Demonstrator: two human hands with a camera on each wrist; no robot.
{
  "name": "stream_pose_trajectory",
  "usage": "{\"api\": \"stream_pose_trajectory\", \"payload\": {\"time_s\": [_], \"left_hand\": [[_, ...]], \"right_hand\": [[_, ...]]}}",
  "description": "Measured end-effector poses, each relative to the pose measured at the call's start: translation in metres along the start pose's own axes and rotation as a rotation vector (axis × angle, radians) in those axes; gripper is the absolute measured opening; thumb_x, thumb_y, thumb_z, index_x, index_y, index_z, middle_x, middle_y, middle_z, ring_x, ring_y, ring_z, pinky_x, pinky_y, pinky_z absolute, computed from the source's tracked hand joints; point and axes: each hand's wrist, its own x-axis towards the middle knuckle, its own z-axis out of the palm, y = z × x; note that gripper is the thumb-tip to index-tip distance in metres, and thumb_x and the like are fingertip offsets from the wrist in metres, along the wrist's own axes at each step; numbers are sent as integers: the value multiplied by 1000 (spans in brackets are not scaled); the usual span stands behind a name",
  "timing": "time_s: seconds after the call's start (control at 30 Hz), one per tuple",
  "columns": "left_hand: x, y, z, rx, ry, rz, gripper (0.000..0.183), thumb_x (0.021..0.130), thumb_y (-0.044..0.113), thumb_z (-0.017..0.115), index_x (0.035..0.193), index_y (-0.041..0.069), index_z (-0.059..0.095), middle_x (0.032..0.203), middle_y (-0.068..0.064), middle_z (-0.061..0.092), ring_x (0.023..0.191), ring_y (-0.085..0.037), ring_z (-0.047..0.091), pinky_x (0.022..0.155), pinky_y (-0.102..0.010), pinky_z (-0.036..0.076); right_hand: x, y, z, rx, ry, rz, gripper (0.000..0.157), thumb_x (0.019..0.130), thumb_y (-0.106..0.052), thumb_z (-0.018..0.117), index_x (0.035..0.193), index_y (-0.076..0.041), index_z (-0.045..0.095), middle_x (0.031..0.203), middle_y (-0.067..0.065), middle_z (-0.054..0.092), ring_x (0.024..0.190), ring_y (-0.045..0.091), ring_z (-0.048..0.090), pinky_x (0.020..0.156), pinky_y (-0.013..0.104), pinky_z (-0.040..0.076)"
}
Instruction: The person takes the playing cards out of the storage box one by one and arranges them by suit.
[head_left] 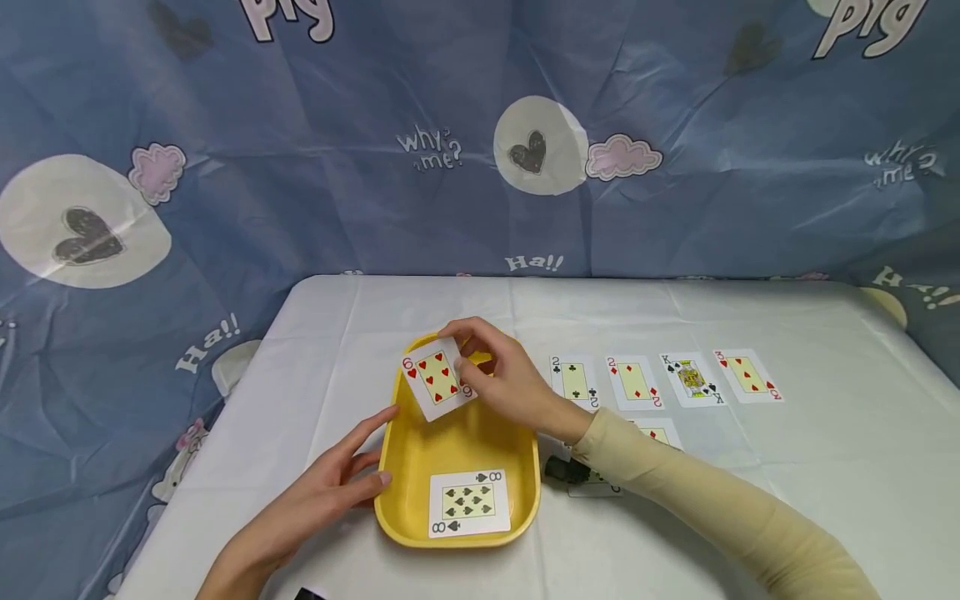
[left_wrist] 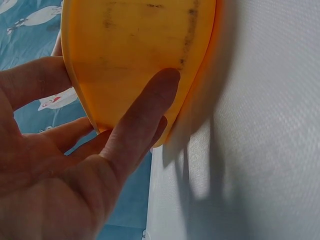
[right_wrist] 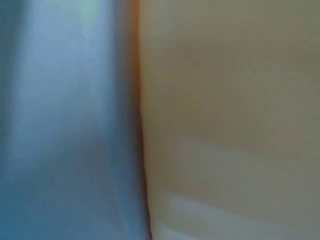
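A yellow tray (head_left: 427,450) stands on the white-covered table. Above its far end, my right hand (head_left: 510,383) pinches a six of hearts card (head_left: 435,385) by its right edge, tilted face up. On the tray floor at the near end lies an eight of spades (head_left: 469,502). Along the tray's left side, my left hand (head_left: 326,483) rests with spread fingers, fingertips at the rim. In the left wrist view, the thumb (left_wrist: 145,112) lies against the tray's scuffed outer wall (left_wrist: 135,45). A blurred beige sleeve (right_wrist: 230,100) fills most of the right wrist view.
Right of the tray, a row of face-up cards holds a two of clubs (head_left: 574,382), two of diamonds (head_left: 633,383), king of spades (head_left: 692,379) and three of hearts (head_left: 748,375). More cards (head_left: 660,433) lie nearer, partly under the right forearm. A patterned blue cloth (head_left: 420,208) hangs behind.
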Motion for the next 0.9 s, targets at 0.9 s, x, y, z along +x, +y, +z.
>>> {"api": "stream_pose_trajectory", "payload": {"time_s": [0.9], "left_hand": [[1,-1,-3,-22,-49,5,74,99,18,61,158,26,18,157,-22,25,132,-32,46,93,-41,52]], "right_hand": [[-40,-10,-92,149,265,145,41,92,7,60,132,-1,53,105,18,51,88,22,60,63,37,57]]}}
